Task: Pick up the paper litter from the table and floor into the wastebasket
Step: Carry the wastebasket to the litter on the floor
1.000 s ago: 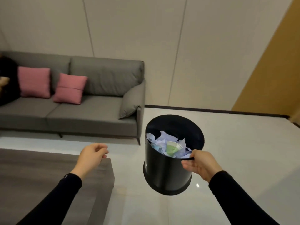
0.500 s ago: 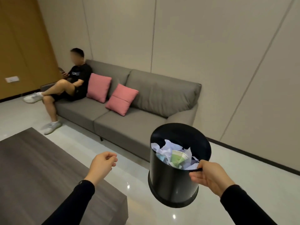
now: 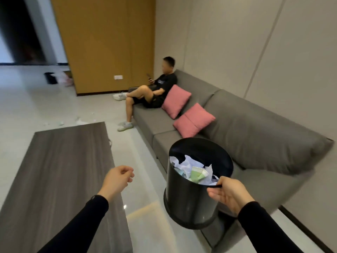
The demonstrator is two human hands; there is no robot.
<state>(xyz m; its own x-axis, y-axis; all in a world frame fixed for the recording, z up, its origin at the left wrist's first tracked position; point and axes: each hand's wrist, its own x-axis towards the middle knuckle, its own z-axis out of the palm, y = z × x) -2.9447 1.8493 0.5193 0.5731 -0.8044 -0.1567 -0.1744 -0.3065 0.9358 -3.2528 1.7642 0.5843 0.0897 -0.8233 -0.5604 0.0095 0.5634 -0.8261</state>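
Your right hand (image 3: pixel 230 195) pinches the near rim of the wastebasket (image 3: pixel 193 194), thumb inside and fingers clamped on the outer wall, so the bin hangs in the air tilted away from you, its mouth facing about 11 o'clock. It already holds crumpled white paper and a green paper cup (image 3: pixel 197 175). Your left hand (image 3: pixel 117 179) is out in front with the fingers curled loosely together, and I can see nothing in it.

What is left lies well apart from both hands: a scatter of small pale scraps on the floor (image 3: pixel 76 122) beyond the far end of the table, at about 11 o'clock from your free hand. One more scrap (image 3: pixel 110 142) seems to sit right at the table's far right edge, though it is too small to be sure. They spread in a loose line running 9 to 3 o'clock across your view. Your left hand is the nearer one, so it should do the picking while the right brings the bin alongside.

The table (image 3: pixel 60 172) is dark wood grain with its long axis running away from you toward 12 o'clock; its top looks bare. The floor is glossy pale tile, so thin paper may slide as you pinch it. A grey sofa (image 3: pixel 255 128) with two pink cushions (image 3: pixel 193 122) runs along your right, and a seated person's feet (image 3: pixel 125 126) rest near the scraps.
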